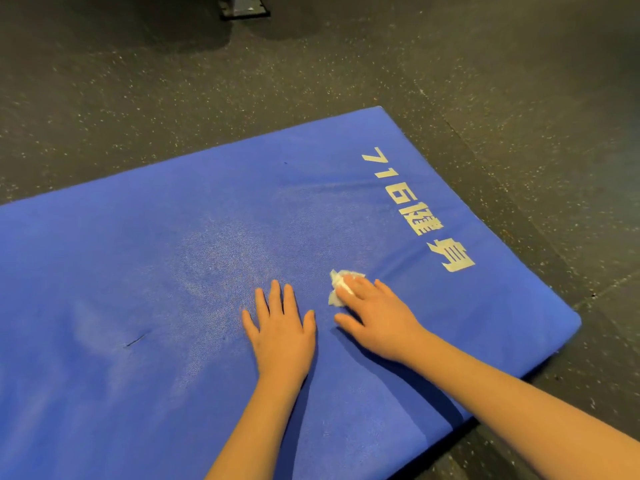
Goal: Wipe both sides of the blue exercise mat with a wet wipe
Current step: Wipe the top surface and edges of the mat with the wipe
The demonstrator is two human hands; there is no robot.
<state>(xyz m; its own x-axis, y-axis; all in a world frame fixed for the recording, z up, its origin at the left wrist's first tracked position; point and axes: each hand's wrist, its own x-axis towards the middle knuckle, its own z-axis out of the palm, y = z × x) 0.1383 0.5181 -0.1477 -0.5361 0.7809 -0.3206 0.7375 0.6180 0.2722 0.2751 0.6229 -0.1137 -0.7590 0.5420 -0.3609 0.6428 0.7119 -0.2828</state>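
The blue exercise mat (173, 271) lies flat on the floor, its side with white printed characters facing up. My left hand (282, 327) rests flat on the mat with fingers spread and straight. Just to its right, my right hand (375, 318) presses a crumpled white wet wipe (337, 289) onto the mat with straight fingers; most of the wipe shows at my fingertips. A paler, worn-looking patch spreads over the mat left of my hands. A small slit marks the surface further left.
Dark speckled rubber floor (519, 116) surrounds the mat. The base of some dark equipment (244, 8) stands at the top edge of view. The mat's right corner (571, 320) is close to my right arm.
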